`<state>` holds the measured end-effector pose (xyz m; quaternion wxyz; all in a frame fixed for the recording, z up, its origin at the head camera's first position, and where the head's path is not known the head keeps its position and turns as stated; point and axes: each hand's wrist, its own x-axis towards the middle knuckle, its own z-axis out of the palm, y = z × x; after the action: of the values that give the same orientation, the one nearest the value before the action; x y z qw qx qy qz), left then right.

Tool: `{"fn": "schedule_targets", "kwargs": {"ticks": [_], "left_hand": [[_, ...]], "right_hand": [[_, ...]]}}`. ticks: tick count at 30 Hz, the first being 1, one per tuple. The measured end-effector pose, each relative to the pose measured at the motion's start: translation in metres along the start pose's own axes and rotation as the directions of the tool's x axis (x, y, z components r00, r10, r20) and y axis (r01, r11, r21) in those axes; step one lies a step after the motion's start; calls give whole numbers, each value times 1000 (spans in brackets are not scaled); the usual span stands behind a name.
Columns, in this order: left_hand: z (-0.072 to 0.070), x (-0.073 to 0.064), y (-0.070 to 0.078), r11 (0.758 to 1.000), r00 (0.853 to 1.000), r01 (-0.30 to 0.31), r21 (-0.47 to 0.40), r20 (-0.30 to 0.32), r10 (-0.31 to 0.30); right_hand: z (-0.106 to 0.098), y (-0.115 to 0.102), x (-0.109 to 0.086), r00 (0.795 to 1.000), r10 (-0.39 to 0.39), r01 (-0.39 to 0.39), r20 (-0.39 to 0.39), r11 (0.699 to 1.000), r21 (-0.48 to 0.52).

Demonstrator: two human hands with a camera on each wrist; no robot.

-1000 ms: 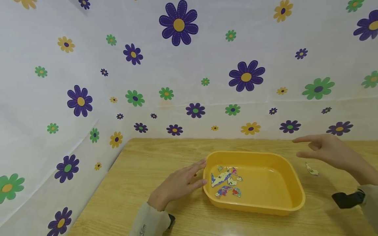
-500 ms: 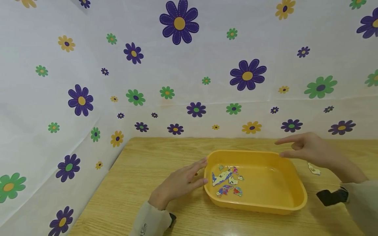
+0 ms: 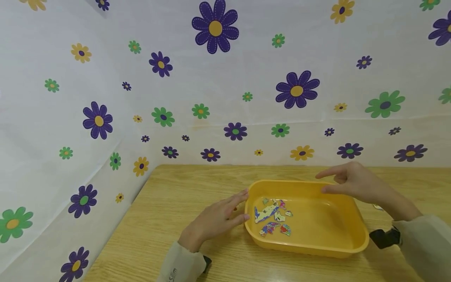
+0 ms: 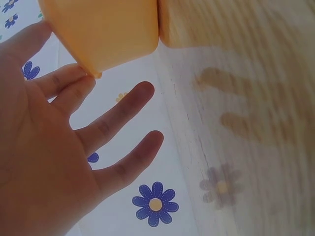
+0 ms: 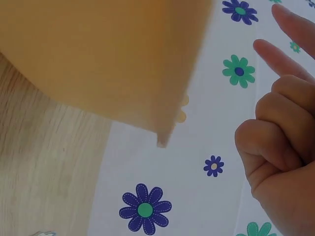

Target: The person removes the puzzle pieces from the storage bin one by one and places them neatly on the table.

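Observation:
A yellow plastic basin (image 3: 306, 247) stands on the wooden table. Several flat, irregular printed pieces, cream with blue, red and pink, lie in its left part, among them a long cream-and-blue piece (image 3: 266, 213). At the basin's left rim is my left hand (image 3: 218, 219), its thumb and fingertips touching the wall; the left wrist view shows the fingers spread. My right hand (image 3: 359, 186) hovers over the back right rim, index finger and thumb stretched out and apart. Its other fingers are bent, and nothing is held. Beside the right wrist, another flat piece (image 3: 378, 206) on the table is partly hidden.
White sheeting (image 3: 169, 90) with purple, green and yellow flowers rises behind the table and along its left side. The wooden table top (image 3: 197, 178) ends at this sheeting. A dark wrist mount (image 3: 385, 238) sticks out from the right sleeve.
My right hand has moved left, from beside the basin to over its back right rim, its arm now partly covering the loose piece. My left hand stays at the left rim.

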<state>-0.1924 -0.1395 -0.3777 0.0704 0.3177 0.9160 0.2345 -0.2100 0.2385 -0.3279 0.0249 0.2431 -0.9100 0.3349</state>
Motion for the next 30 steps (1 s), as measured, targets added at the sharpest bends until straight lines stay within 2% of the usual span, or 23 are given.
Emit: {"fn": "schedule_targets", "kwargs": {"ticks": [5, 10, 14, 20, 30], "left_hand": [[-1, 0, -1, 1000, 1000, 5, 3, -2, -5], [-1, -1, -1, 1000, 1000, 5, 5, -4, -5], [-2, -1, 0, 1000, 1000, -1, 2, 0, 1], [-1, 0, 0, 1000, 1000, 0, 13, 4, 0], [-1, -1, 1, 1000, 1000, -8, 9, -3, 8]], "right_hand": [[-2, -6, 5, 999, -48, 47, -22, 999, -26], [-2, -16, 14, 1000, -6, 6, 14, 1000, -24], [5, -22, 19, 998, 8, -9, 57, 1000, 9], [15, -26, 26, 996, -15, 10, 85, 998, 62], [40, -19, 33, 988, -49, 39, 148, 997, 68]]}}
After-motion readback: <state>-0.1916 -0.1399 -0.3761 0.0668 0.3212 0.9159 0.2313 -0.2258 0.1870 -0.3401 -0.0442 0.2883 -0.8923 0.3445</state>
